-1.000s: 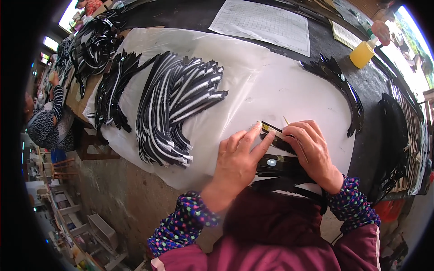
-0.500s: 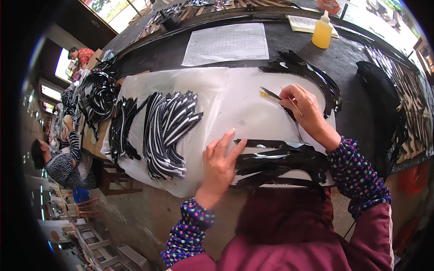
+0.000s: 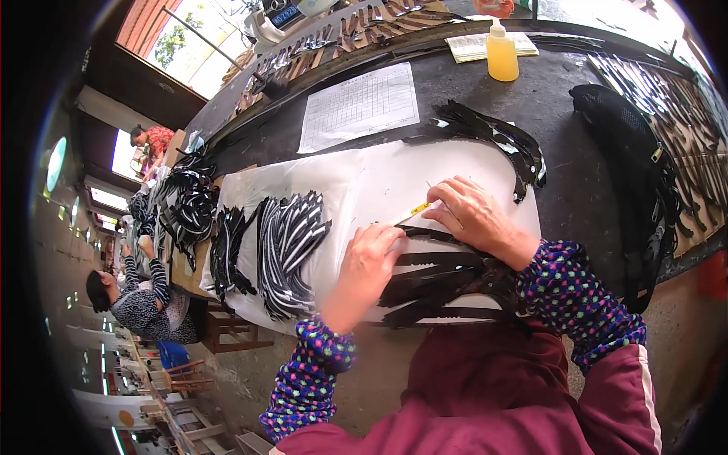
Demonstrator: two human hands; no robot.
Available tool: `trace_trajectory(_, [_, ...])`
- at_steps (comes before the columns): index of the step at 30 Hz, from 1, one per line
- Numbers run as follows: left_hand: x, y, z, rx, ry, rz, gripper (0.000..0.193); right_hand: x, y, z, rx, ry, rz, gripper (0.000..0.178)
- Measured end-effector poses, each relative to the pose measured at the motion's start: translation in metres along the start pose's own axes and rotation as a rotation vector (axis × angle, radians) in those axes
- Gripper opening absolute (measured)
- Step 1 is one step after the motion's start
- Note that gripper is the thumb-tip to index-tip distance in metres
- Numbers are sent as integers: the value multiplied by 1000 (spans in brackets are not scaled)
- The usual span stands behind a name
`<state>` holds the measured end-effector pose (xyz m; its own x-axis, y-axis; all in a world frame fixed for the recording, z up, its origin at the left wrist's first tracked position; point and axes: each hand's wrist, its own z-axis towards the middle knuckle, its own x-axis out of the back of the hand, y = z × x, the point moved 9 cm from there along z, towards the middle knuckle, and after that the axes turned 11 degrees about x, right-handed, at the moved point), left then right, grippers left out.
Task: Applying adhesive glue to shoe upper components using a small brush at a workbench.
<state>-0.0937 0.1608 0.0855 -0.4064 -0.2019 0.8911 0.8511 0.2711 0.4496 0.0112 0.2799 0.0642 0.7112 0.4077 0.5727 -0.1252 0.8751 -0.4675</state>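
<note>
My right hand [image 3: 479, 220] is closed around a thin stick [image 3: 456, 218], beside a slim yellow-marked piece [image 3: 419, 208] with a whitish end. That end reaches to the fingertips of my left hand [image 3: 362, 267]. Thumb and fingers of the left hand are pressed together at the end of a black strip [image 3: 432, 234]; the exact grip is partly hidden. Below both hands, several dark glossy strips [image 3: 444, 277] lie on a white sheet [image 3: 447, 163] at the table's near edge. A curved bundle of black strips [image 3: 504, 140] rests beyond my right hand.
Black-and-white strips [image 3: 287, 254] and a darker bundle [image 3: 230, 254] lie at left, near a tangled heap [image 3: 187, 208]. A printed paper [image 3: 360, 106], a yellow bottle [image 3: 501, 54] and a black mesh bag [image 3: 626, 159] stand farther out. A co-worker [image 3: 144, 303] sits left.
The right hand has come down and left with the stick, close to the left hand. My left hand's spread fingers have drawn together. The view has shifted slightly.
</note>
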Motion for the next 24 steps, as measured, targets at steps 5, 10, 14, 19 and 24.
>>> trace_trajectory(5, [-15,4,20,52,31,65,24,-19,-3,2,137,-24,29,16])
trace_trajectory(10, [-24,6,31,-106,-11,-65,28,-30,-2,4,181,-77,-63,14])
trace_trajectory(14, [-25,3,37,-90,-35,-59,27,-30,0,4,161,-115,-150,16])
trace_trajectory(19, [-27,6,39,-122,-45,143,20,21,3,4,59,171,153,34])
trace_trajectory(24, [-25,-4,43,-126,-91,58,17,12,-84,-20,228,-62,302,24])
